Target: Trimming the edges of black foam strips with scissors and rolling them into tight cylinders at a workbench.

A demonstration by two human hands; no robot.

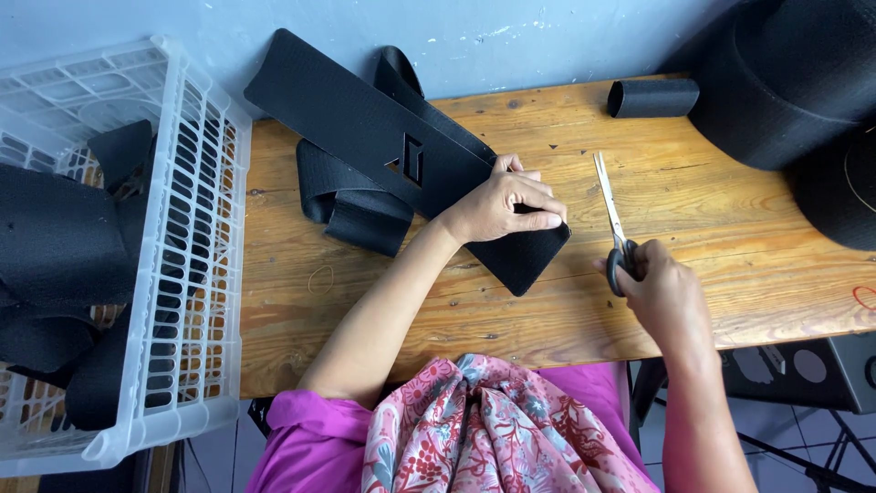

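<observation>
A wooden table [712, 265] seen from above, with a person's two bare arms reaching over it. The left hand [506, 205] lies flat on a long black strap [383, 137], fingers spread and pressing it down near its lower end; nothing is gripped. The strap is wide, stiff-looking and finely textured, runs diagonally from the wall down to the middle of the table, and has a small angular cut-out [409, 160] partway along. A second, narrower black band [351, 201] passes beneath it and folds back on itself. The right hand [662, 288] has its grip closed around the dark handles of a pair of scissors [610, 205], whose blades point away, pressed together, just right of the strap. A white plastic crate [196, 274] at the left holds more black pieces, cut off by the edge. A small black roll [652, 98] and a large black roll [785, 78] sit top right, the large one partly out of view.
</observation>
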